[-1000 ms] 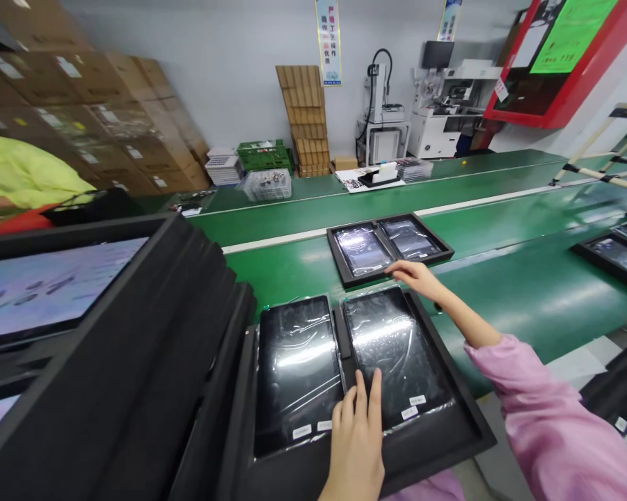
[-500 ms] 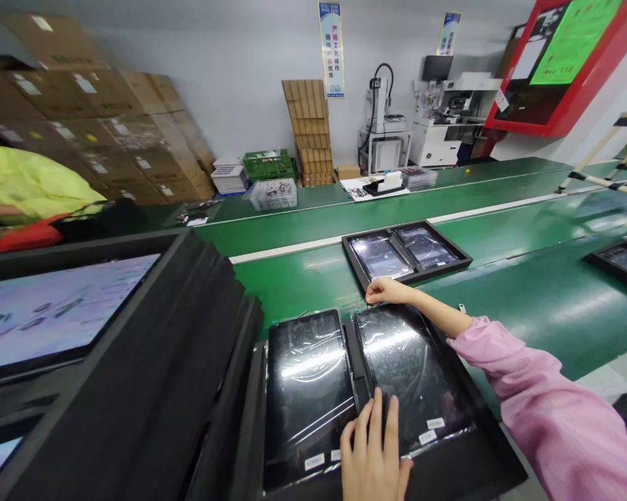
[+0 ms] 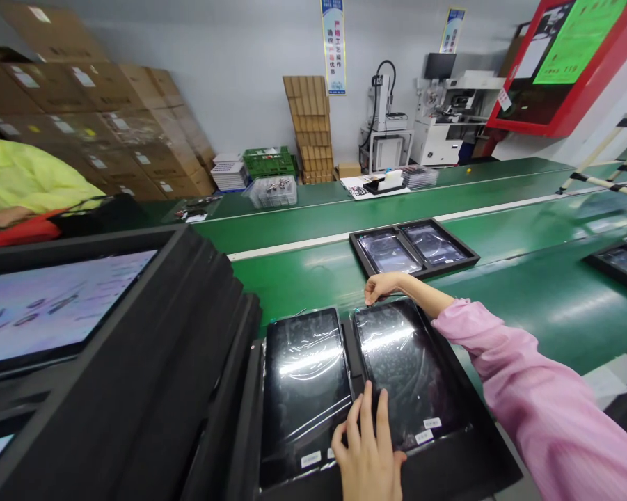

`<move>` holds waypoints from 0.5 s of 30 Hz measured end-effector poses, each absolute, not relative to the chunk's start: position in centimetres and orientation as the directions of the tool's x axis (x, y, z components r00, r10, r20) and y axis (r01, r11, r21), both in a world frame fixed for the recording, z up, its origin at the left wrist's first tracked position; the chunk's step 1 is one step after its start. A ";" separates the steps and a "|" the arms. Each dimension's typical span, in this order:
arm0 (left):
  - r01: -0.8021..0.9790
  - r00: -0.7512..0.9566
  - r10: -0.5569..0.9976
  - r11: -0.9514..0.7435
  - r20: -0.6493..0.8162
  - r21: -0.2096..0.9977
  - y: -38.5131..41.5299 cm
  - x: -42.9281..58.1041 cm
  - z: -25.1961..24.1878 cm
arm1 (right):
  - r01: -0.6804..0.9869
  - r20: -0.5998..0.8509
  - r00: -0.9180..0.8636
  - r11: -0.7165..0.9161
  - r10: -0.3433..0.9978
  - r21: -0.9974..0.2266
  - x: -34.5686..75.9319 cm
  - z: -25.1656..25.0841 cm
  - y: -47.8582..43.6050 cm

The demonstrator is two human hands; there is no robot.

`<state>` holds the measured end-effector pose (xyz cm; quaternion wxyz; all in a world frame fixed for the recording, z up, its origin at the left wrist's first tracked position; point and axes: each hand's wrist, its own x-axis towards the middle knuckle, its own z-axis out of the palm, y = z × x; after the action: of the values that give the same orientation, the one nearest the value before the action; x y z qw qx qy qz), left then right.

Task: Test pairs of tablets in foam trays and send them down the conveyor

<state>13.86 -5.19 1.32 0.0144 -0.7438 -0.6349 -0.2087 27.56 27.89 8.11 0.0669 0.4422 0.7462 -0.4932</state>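
Note:
Two black tablets in shiny film lie side by side in a black foam tray (image 3: 483,445) in front of me. My left hand (image 3: 368,449) rests flat, fingers spread, on the near left corner of the right tablet (image 3: 410,369), beside the tray's centre divider. Reaching out in a pink sleeve, my right hand (image 3: 381,287) has its fingers curled over that tablet's far left corner. The left tablet (image 3: 303,383) lies untouched.
A second tray (image 3: 415,248) with two tablets sits further along the green conveyor (image 3: 527,292), and a third tray (image 3: 618,261) at the right edge. A stack of black foam trays (image 3: 151,376) and a lit screen (image 3: 57,306) fill the left. A person in yellow (image 3: 26,181) works at the far left.
My right hand drew back from near the far tray to the right tablet's far left corner and curled over it. My left hand stayed at the tablet's near end.

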 end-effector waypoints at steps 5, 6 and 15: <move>0.950 0.119 0.944 -0.198 0.306 0.242 -5.2 13.8 1.8 | 0.741 -0.404 -0.534 0.182 0.742 -0.646 28.4 9.4 26.3; 0.951 0.126 0.946 -0.200 0.298 0.234 -5.3 13.7 1.9 | 0.756 -0.357 -0.490 0.183 0.795 -0.629 29.6 9.9 25.9; 0.957 0.154 0.925 -0.227 0.349 0.181 -5.4 13.6 2.1 | 0.953 -0.354 0.198 -0.264 0.914 -0.149 47.3 10.1 16.8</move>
<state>13.56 -5.37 2.09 0.0410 -0.7584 -0.6202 -0.1964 47.31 16.83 10.15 0.0515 0.7722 0.6045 -0.1890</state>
